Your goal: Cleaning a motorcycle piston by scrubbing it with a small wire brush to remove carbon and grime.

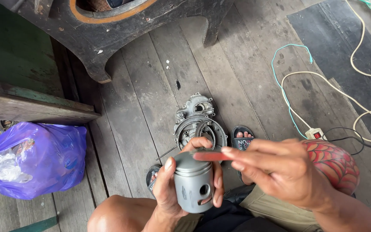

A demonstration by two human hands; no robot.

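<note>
My left hand is wrapped around a grey metal piston, held upright over my lap, its pin hole facing me. My right hand pinches a thin flat reddish strip and lays it across the top edge of the piston. On the floor just beyond my hands lies a grey engine casing with a round opening and a ring inside it.
Worn wooden floorboards run under everything. A purple plastic bag sits at the left beside a green wooden ledge. A dark wooden frame stands at the top. White and green cords and a power strip lie at the right.
</note>
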